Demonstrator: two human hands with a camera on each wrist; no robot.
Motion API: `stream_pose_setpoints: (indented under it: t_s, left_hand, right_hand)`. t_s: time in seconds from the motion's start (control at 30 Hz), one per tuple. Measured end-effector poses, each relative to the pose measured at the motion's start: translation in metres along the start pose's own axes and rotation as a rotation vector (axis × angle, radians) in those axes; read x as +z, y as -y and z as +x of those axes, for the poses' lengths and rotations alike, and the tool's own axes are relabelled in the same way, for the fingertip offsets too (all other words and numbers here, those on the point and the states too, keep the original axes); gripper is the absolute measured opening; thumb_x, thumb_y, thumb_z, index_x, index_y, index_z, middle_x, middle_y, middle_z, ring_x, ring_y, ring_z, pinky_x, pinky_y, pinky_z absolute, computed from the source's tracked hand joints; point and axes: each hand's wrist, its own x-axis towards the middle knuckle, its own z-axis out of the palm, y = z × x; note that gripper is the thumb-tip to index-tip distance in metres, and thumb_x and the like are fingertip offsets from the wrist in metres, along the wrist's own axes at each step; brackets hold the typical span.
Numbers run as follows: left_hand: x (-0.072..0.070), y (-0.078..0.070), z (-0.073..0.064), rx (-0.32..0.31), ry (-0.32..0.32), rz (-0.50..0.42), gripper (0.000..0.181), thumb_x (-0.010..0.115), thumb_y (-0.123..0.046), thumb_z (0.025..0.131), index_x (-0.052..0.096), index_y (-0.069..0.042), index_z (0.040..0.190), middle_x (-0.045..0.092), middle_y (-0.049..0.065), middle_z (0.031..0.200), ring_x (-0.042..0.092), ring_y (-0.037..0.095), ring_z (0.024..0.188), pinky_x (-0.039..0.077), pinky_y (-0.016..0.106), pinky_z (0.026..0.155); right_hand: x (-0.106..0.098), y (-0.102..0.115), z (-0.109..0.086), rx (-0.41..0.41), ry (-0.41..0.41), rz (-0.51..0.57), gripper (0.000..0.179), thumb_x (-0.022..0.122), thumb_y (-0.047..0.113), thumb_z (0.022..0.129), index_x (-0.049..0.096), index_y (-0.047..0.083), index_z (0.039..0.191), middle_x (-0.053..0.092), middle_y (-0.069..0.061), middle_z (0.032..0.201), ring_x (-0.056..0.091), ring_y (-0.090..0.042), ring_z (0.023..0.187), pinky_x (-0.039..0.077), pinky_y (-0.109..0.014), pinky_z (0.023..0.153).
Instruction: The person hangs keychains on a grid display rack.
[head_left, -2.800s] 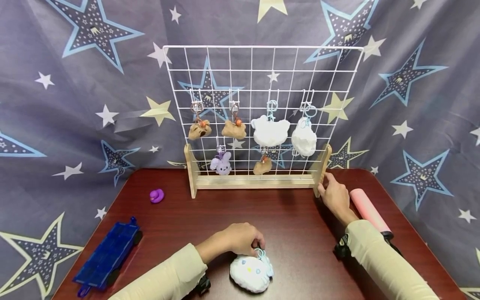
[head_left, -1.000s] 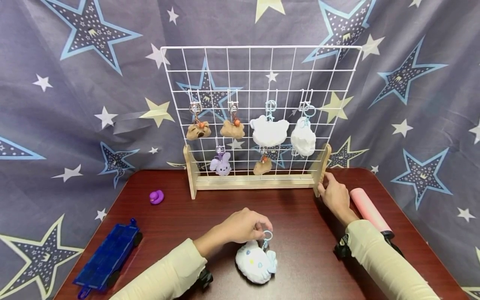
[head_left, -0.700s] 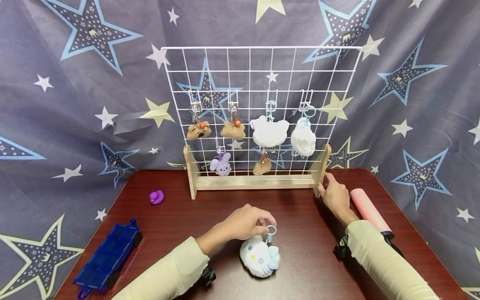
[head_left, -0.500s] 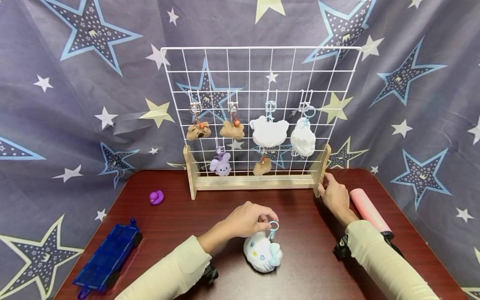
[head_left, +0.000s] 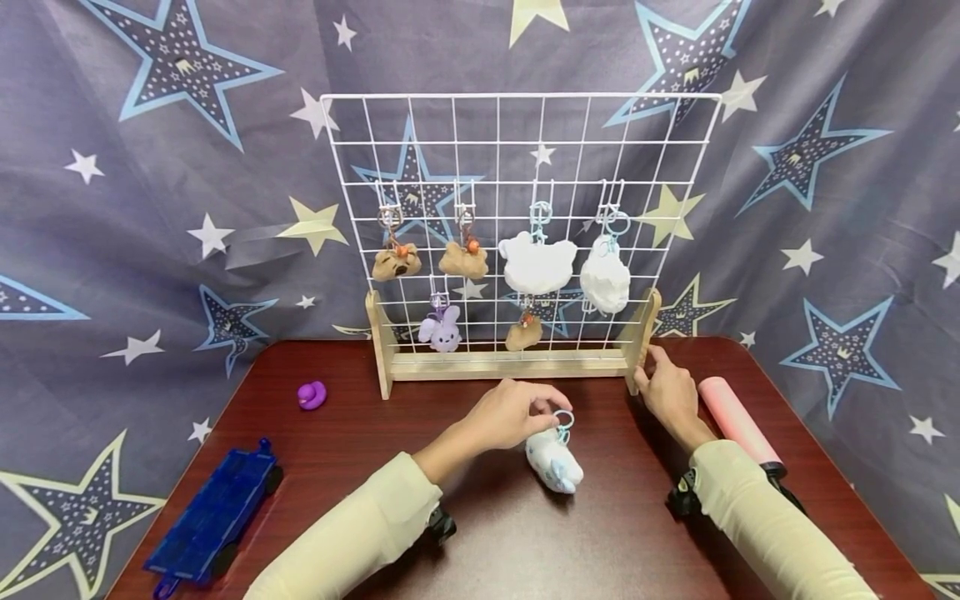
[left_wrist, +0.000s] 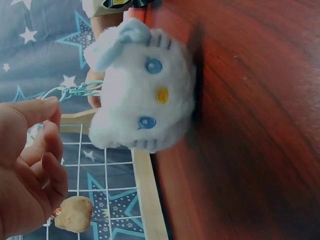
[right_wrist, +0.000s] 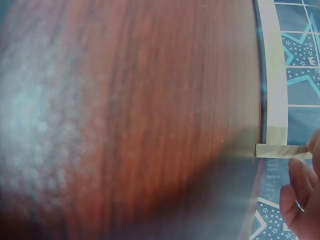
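Note:
My left hand (head_left: 510, 414) pinches the light-blue key ring (head_left: 563, 419) of a white plush cat-head keychain (left_wrist: 145, 90). The plush hangs under the fingers, close over the table. In the left wrist view its blue eyes, yellow nose and pale blue bow face the camera. At the right end of the wire grid rack (head_left: 498, 97), my right hand (head_left: 670, 393) grips the wooden upright (head_left: 643, 342) between thumb and fingers. On the rack's hooks hang white plush keychains (head_left: 538, 265), brown plush keychains (head_left: 396, 262) and a purple bunny keychain (head_left: 444, 332).
A purple rubber duck (head_left: 311, 395) sits on the table (head_left: 360, 492) at the left. Nearer me stands a blue toy wagon (head_left: 213, 517) with black wheels. A pink cylinder (head_left: 738, 418) lies beside my right forearm. A star-patterned curtain (head_left: 285, 50) hangs behind the rack.
My left hand has lifted the plush cat by its ring and carried it forward and right toward the rack; the plush has turned sideways. My right hand stays on the upright.

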Motion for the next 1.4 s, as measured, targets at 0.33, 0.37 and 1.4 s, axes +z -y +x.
stream_pose_setpoints:
  t_s: [0.33, 0.37, 1.4]
  left_hand:
    - [0.002, -0.001, 0.023, 0.014, -0.114, -0.017, 0.022, 0.073, -0.022, 0.093, 0.075, -0.025, 0.114, 0.078, -0.008, 0.089, 0.067, -0.002, 0.079, 0.046, 0.014, 0.065]
    - [0.002, 0.0, 0.026, 0.016, -0.126, -0.021, 0.022, 0.073, -0.022, 0.092, 0.076, -0.025, 0.114, 0.078, -0.008, 0.088, 0.067, -0.002, 0.078, 0.046, 0.014, 0.064]
    - [0.003, -0.006, 0.082, -0.063, -0.385, -0.148, 0.022, 0.075, -0.022, 0.092, 0.076, -0.024, 0.114, 0.08, -0.006, 0.087, 0.066, 0.0, 0.069, 0.044, 0.013, 0.057]
  right_hand:
    - [-0.001, 0.0, 0.0, 0.007, 0.007, 0.002, 0.043, 0.064, 0.025, 0.092, 0.059, 0.017, 0.134, 0.076, -0.018, 0.09, 0.069, -0.051, 0.082, 0.049, -0.06, 0.066]
    - [-0.001, 0.0, 0.0, 0.007, 0.007, 0.002, 0.043, 0.064, 0.025, 0.092, 0.059, 0.017, 0.134, 0.076, -0.018, 0.09, 0.069, -0.05, 0.082, 0.049, -0.06, 0.066]
    - [0.002, -0.001, 0.0, 0.01, -0.011, -0.002, 0.043, 0.064, 0.026, 0.091, 0.06, 0.018, 0.133, 0.075, -0.021, 0.089, 0.068, -0.053, 0.081, 0.048, -0.061, 0.066]
